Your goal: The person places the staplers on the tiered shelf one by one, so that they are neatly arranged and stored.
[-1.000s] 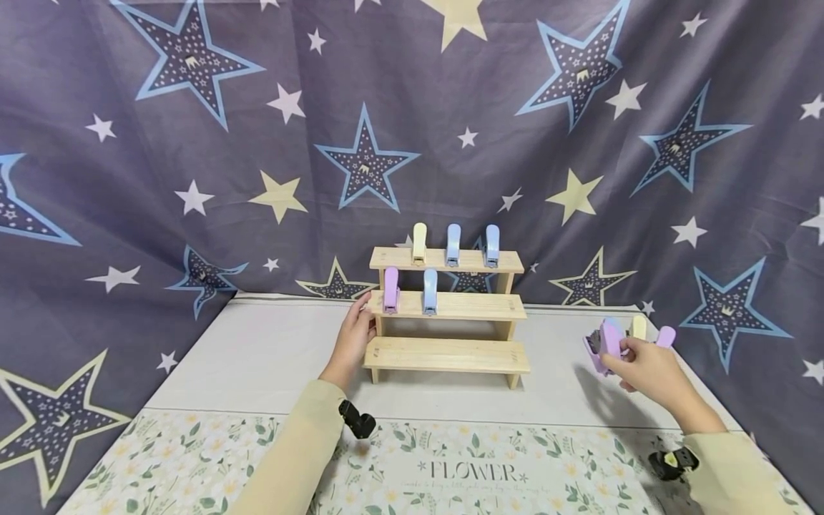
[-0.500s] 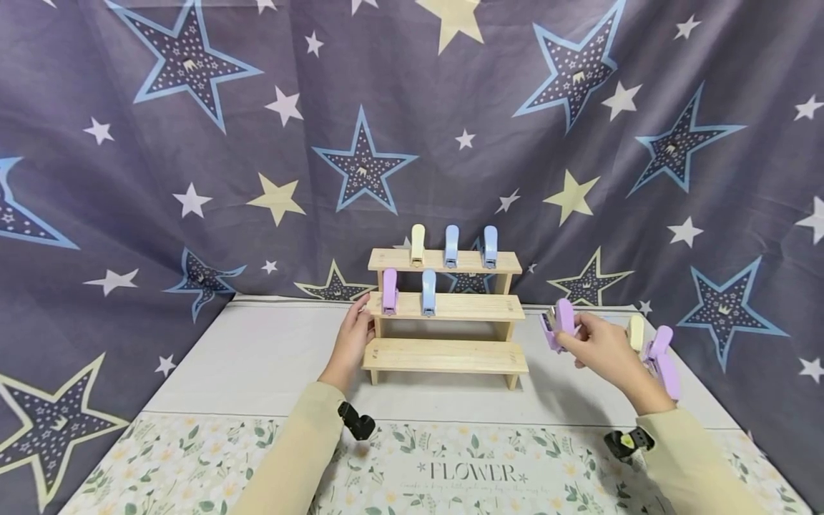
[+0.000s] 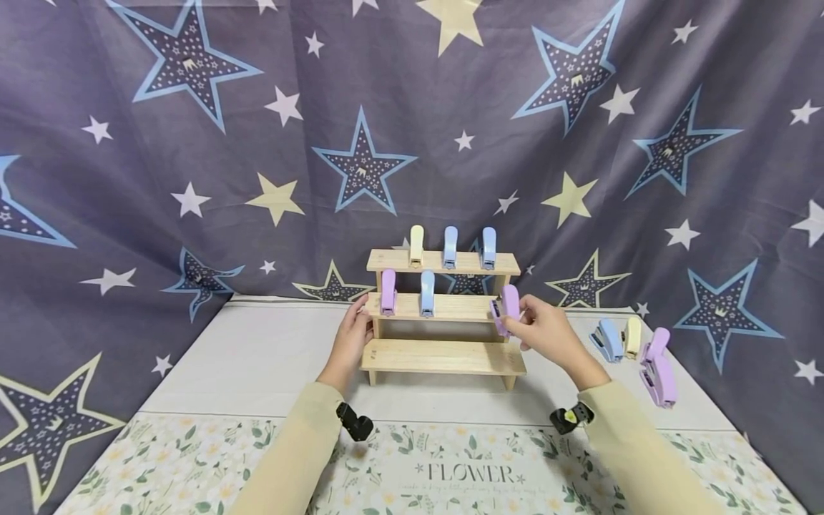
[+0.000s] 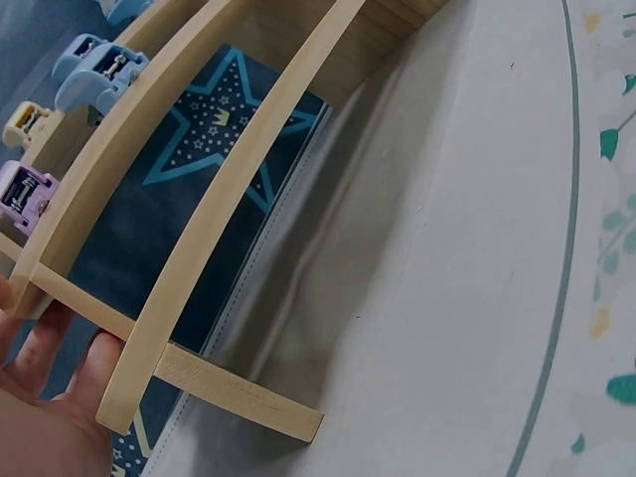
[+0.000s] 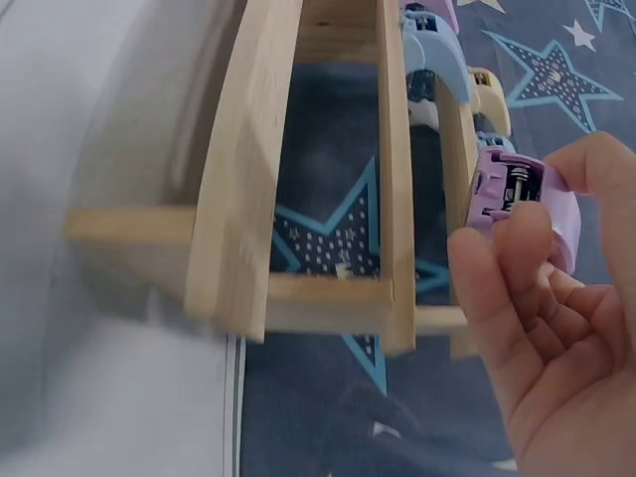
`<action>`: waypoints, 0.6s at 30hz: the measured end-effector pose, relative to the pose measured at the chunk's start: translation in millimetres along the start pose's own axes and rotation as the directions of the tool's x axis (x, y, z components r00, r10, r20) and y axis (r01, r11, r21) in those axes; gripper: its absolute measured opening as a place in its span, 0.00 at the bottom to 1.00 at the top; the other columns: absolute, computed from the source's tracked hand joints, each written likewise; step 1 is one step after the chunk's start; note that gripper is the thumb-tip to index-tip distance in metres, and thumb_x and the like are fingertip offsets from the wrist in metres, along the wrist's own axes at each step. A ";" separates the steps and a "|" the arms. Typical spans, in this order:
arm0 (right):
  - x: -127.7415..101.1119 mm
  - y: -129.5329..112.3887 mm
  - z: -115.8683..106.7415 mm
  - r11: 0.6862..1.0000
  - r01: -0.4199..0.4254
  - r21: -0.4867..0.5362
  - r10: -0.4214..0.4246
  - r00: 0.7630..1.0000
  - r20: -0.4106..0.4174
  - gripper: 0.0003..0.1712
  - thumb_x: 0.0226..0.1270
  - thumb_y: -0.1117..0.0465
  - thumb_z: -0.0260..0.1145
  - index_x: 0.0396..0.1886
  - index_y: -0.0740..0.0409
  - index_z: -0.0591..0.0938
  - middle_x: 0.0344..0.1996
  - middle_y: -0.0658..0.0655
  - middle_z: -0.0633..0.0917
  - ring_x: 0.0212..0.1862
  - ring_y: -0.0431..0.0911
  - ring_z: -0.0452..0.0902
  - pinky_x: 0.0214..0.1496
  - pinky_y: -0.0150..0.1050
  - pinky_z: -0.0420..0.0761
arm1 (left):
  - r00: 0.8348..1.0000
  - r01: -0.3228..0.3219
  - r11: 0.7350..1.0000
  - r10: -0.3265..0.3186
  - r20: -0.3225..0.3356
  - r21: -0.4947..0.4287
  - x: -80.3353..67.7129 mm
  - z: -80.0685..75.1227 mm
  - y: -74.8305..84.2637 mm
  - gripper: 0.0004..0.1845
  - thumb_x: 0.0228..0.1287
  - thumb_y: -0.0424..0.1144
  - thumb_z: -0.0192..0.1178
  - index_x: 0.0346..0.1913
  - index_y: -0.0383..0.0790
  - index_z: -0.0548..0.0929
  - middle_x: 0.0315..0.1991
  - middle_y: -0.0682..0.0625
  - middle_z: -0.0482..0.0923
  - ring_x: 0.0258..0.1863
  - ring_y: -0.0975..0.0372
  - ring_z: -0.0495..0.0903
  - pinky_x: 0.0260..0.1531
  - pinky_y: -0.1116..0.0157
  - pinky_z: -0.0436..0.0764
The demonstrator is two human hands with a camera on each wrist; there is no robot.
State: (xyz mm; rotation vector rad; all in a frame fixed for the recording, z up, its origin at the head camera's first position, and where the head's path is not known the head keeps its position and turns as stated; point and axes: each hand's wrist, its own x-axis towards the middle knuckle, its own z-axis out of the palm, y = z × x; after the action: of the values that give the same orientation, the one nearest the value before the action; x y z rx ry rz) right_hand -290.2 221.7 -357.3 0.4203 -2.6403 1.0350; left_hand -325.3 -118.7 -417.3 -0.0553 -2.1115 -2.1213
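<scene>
From my head, I can't tell whether the purple stapler (image 3: pixel 507 307), pinched in my right grip (image 3: pixel 542 327), touches the middle shelf (image 3: pixel 462 306) at its 3 o'clock end; half a second ago it was clear of the rack (image 3: pixel 444 356). Its long axis is near upright, rounded end towards 12. Left wrist: my left grip (image 4: pixel 50 422) touches the rack, partly hidden, its closure unclear. Right wrist: my finger covers part of the stapler.

Glossy plastic staplers (image 3: pixel 511 302), wooden rack (image 3: pixel 444 357)
</scene>
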 end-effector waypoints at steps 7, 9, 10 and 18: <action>20.6 -14.5 15.9 1.000 -0.021 0.006 0.021 0.999 0.033 0.15 0.58 0.49 0.62 0.33 0.55 0.73 0.18 0.54 0.80 0.18 0.49 0.79 0.20 0.37 0.76 | 1.000 0.014 1.000 -0.014 -0.006 0.020 1.0 0.7 -0.6 0.22 0.73 0.44 0.35 0.67 0.56 0.60 0.64 0.43 0.60 0.59 0.52 0.66 0.58 0.58 0.67; 26.4 -18.2 19.0 1.000 -0.019 -0.012 0.019 0.999 0.029 0.14 0.57 0.49 0.62 0.32 0.54 0.73 0.18 0.53 0.79 0.18 0.48 0.77 0.19 0.37 0.75 | 1.000 0.014 1.000 -0.014 -0.008 0.023 1.6 0.5 -0.7 0.22 0.73 0.44 0.35 0.67 0.56 0.60 0.64 0.43 0.60 0.59 0.53 0.66 0.58 0.58 0.67; 29.3 -19.7 20.4 1.000 -0.015 -0.019 0.015 1.000 0.027 0.14 0.57 0.49 0.62 0.32 0.55 0.73 0.18 0.53 0.79 0.18 0.48 0.77 0.19 0.37 0.74 | 1.000 0.015 1.000 -0.015 -0.008 0.024 1.9 0.4 -0.7 0.22 0.73 0.44 0.35 0.67 0.56 0.60 0.64 0.43 0.60 0.59 0.53 0.66 0.58 0.58 0.67; 47.5 -22.6 30.0 0.999 -0.018 -0.030 0.019 0.999 0.031 0.16 0.57 0.48 0.63 0.31 0.56 0.73 0.19 0.53 0.77 0.18 0.48 0.79 0.18 0.35 0.76 | 1.000 0.013 1.000 -0.013 -0.010 0.015 2.5 0.4 -2.3 0.22 0.73 0.43 0.36 0.68 0.53 0.60 0.64 0.42 0.61 0.58 0.52 0.66 0.58 0.58 0.67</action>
State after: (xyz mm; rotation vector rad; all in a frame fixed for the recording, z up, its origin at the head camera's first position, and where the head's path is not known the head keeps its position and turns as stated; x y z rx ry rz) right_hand -330.1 177.1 -347.9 0.4093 -2.6890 1.0017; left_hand -328.1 -118.6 -419.3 -0.0288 -2.1280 -2.1083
